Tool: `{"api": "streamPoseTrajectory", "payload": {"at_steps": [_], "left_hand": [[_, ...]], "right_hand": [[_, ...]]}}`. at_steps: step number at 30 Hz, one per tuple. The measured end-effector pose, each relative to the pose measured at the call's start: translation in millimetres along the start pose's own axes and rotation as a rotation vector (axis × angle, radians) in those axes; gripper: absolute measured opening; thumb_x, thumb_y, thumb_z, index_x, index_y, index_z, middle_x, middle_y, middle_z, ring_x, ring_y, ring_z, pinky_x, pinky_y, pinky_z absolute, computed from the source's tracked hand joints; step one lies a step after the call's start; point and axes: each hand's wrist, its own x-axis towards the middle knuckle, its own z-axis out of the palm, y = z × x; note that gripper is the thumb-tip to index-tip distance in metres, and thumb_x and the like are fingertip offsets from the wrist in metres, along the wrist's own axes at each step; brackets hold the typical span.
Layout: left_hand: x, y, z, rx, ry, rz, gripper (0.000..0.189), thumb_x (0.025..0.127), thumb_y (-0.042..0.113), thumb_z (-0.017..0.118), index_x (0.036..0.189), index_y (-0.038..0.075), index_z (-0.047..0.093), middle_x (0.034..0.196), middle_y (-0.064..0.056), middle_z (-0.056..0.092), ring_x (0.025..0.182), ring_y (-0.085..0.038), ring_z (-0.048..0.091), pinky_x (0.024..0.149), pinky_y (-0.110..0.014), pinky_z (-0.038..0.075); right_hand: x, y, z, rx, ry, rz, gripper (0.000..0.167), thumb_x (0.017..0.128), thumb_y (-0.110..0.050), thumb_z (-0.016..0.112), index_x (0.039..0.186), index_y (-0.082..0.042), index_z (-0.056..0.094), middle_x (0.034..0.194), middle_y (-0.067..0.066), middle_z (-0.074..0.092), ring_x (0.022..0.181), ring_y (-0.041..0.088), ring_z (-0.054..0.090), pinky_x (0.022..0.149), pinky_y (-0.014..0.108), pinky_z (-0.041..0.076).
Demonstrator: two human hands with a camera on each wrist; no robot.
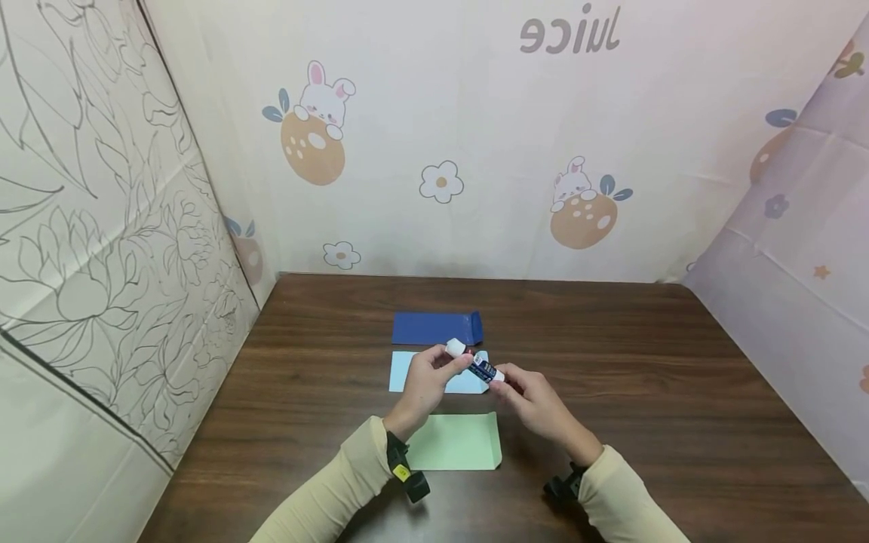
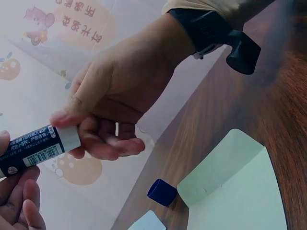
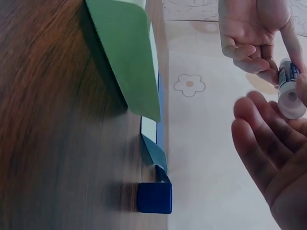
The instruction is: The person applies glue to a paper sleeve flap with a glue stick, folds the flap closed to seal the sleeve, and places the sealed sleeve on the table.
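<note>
Backdrop (image 1: pixel 441 113): "Juice" (image 1: pixel 570 32), gray ltrs, mirrored, upper R, head view
Backdrop, L wrist view: Chn. chars (image 2: pixel 82 21) on peach shape, inverted, wording unclear
Tube (image 2: pixel 41 148): white Chn. txt on dk blue, incl. "内含小零件"
Barcode (image 2: pixel 43 154): on tube under txt, digits n/l
Round sign (image 2: pixel 12 170): by barcode, w/ slash, too sm.
Yellow tag (image 1: pixel 401 473): L wrist strap, mark n/l

I have room outside the right hand (image 1: pixel 532 401). Below its grip, green paper (image 1: pixel 462 445), light blue paper (image 1: pixel 400 371) and navy paper (image 1: pixel 431 329) block me.
</note>
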Motion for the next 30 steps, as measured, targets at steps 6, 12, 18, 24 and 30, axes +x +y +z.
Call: {"api": "streamPoseTrajectory", "payload": {"at_steps": [6, 12, 18, 24, 30], "left_hand": [[1.9, -2.3, -0.8, -0.001, -0.038, 0.033, 0.027, 0.091, 0.024, 0.070, 0.105, 0.001, 0.070, 0.089, -0.009, 0.066, 0.080, -0.010, 0.052, 0.075, -0.026, 0.044], [0.9, -3.8, -1.6, -0.021, -0.031, 0.025, 0.027, 0.090, 0.023, 0.070, 0.104, 0.001, 0.069, 0.095, -0.013, 0.069, 0.083, -0.010, 0.055, 0.080, -0.028, 0.046], [-1.6, -0.5, -1.4, -0.056, -0.051, 0.011, 0.030, 0.091, 0.024, 0.069, 0.108, 0.000, 0.068, 0.098, -0.013, 0.069, 0.085, -0.010, 0.055, 0.084, -0.034, 0.047], [0.5, 0.9, -2.0, -0.045, -0.067, 0.040, 0.029, 0.092, 0.023, 0.068, 0.109, 0.000, 0.068, 0.096, -0.014, 0.068, 0.086, -0.009, 0.055, 0.083, -0.029, 0.046], [1.0, -0.4, -3.6, -0.039, -0.039, 0.041, 0.028, 0.091, 0.023, 0.070, 0.105, 0.000, 0.068, 0.094, -0.013, 0.068, 0.085, -0.010, 0.055, 0.080, -0.028, 0.045]], "right_hand": [[0.4, 0.6, -2.3, 0.145, -0.150, 0.018, 0.033, 0.107, -0.014, 0.032, 0.098, 0.007, 0.056, 0.077, 0.020, 0.063, 0.066, 0.033, 0.062, 0.062, 0.041, 0.057], [-0.7, 1.0, -0.6, 0.140, -0.086, 0.064, 0.023, 0.104, -0.015, 0.045, 0.108, 0.003, 0.058, 0.080, 0.014, 0.065, 0.065, 0.027, 0.062, 0.062, 0.038, 0.057], [-1.8, 2.5, 2.3, 0.070, -0.003, 0.045, 0.019, 0.095, -0.016, 0.063, 0.109, -0.004, 0.060, 0.081, 0.008, 0.064, 0.065, 0.017, 0.059, 0.059, 0.026, 0.052], [0.1, 1.9, 1.2, 0.167, -0.087, 0.018, 0.028, 0.105, -0.012, 0.041, 0.095, 0.006, 0.061, 0.075, 0.018, 0.064, 0.063, 0.018, 0.062, 0.060, 0.036, 0.056], [1.2, -0.7, 2.4, 0.110, 0.048, 0.051, 0.015, 0.097, -0.012, 0.058, 0.104, 0.001, 0.062, 0.080, 0.016, 0.065, 0.062, 0.021, 0.062, 0.058, 0.030, 0.055]]}}
